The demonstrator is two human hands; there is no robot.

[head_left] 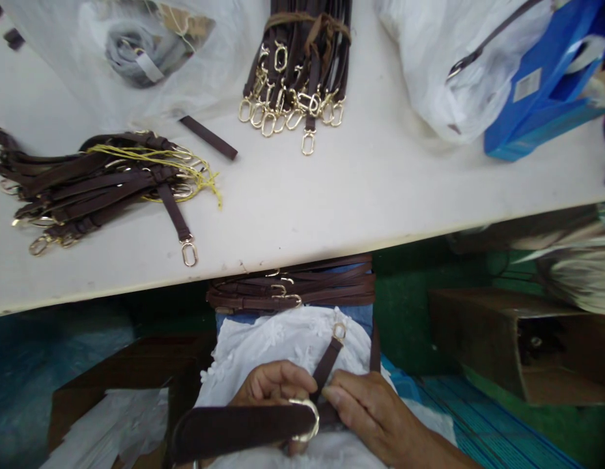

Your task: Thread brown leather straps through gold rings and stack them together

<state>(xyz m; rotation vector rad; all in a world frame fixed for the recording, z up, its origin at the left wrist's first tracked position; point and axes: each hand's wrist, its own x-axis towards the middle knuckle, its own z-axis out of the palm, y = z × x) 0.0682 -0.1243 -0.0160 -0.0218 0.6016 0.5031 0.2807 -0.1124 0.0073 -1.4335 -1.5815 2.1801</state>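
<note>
Over my lap, both hands work at a dark brown leather strap (243, 426) with a gold buckle (312, 422). My left hand (270, 385) is closed behind the buckle, its curled fingers against the strap; part of it is hidden by the strap. From between my hands a short leather tab (327, 361) points away from me, ending in a gold oval ring (339, 331). My right hand (368, 407) pinches the strap just right of the buckle, thumb and fingers pressed together. More brown straps with gold buckles (292, 293) lie across my lap beneath the table edge.
On the white table (302, 208) lie a yellow-tied strap bundle (101, 185), another tied bundle (307, 58), a loose leather piece (209, 138), plastic bags (429, 71) and a blue bin (531, 91). Cardboard boxes (473, 352) stand below, left and right.
</note>
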